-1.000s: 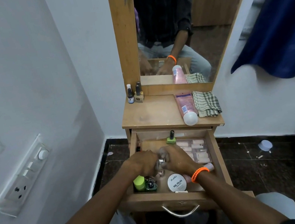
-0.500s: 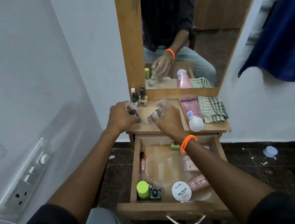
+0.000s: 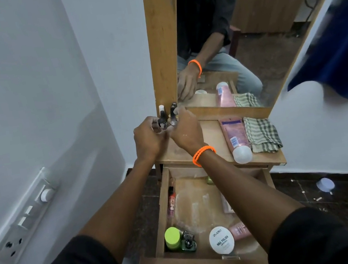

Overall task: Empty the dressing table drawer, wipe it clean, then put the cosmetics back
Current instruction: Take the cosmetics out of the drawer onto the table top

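The wooden drawer (image 3: 165, 205) stands pulled out below the table top (image 3: 212, 134). In it lie a lime-capped bottle (image 3: 172, 236), a dark green bottle (image 3: 188, 243), a white nail polish remover tub (image 3: 221, 239), a pink tube (image 3: 239, 230) and a red tube (image 3: 171, 203). My left hand (image 3: 147, 140) grips a small dark bottle at the top's back left corner. My right hand (image 3: 185, 129), with an orange wristband, holds a small glass bottle (image 3: 173, 121) beside it. Two nail polish bottles (image 3: 162, 113) stand there by the mirror frame.
A pink lotion bottle (image 3: 235, 137) and a checked cloth (image 3: 261, 133) lie on the right of the top. The mirror (image 3: 242, 26) rises behind. A wall with a switch panel (image 3: 21, 223) is at left; a blue curtain (image 3: 340, 51) hangs at right.
Both hands rose from the drawer with small bottles and carried them to the top's back left corner, now lowering them beside the standing nail polish bottles.
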